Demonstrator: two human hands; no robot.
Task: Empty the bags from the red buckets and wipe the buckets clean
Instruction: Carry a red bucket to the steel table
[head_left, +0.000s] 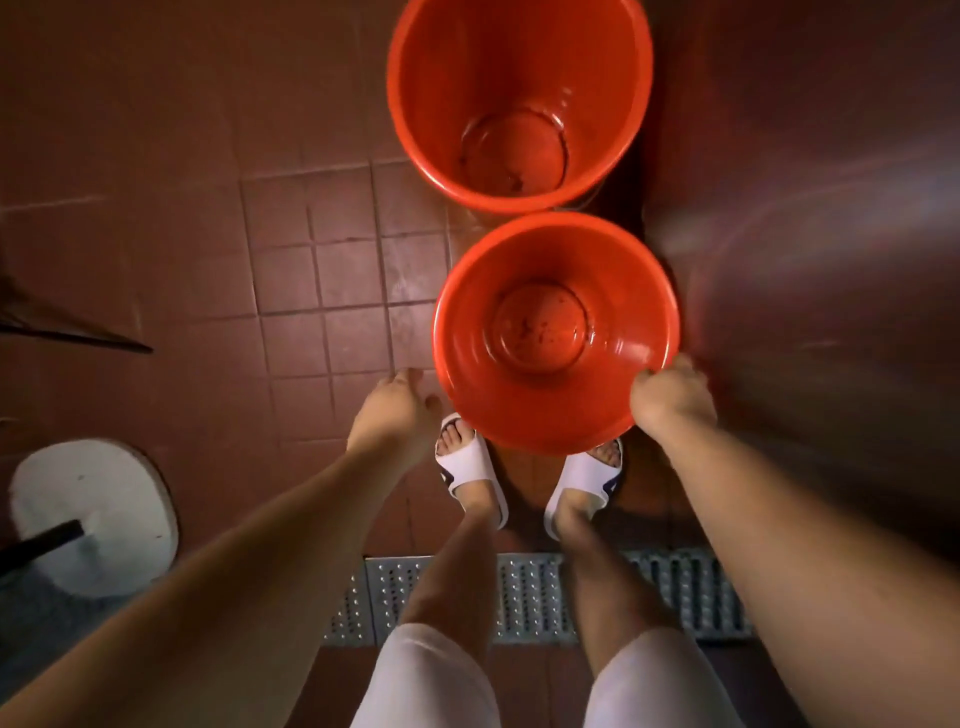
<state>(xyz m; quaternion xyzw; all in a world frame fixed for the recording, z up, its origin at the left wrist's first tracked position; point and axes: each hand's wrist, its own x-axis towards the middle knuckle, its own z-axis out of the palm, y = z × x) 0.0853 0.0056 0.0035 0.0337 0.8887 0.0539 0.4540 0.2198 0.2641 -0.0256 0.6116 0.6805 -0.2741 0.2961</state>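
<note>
At far left of the frame, a white rounded base (93, 514) with a dark pole, on brown tiled floor (322, 270). Left of centre, left hand (397, 410) hanging free, fingers loosely relaxed, holding nothing, just beside the near bucket's rim but not clearly touching it. At centre, near red bucket (556, 332), apparently lifted above the white sandals (470, 467), no bag inside, dark specks and smears on its bottom. Top centre, far red bucket (519, 98) standing on the floor, likewise bagless, with a grimy ring and spots at the base. Right of centre, right hand (672, 397) clamped on the near bucket's rim at its lower right edge, fingers curled over the lip. Along the bottom, a metal drain grate (524, 597) behind the feet. Emptying apparently done for both buckets; wiping seemingly still ahead, judging from the residue; no cloth anywhere in sight.
</note>
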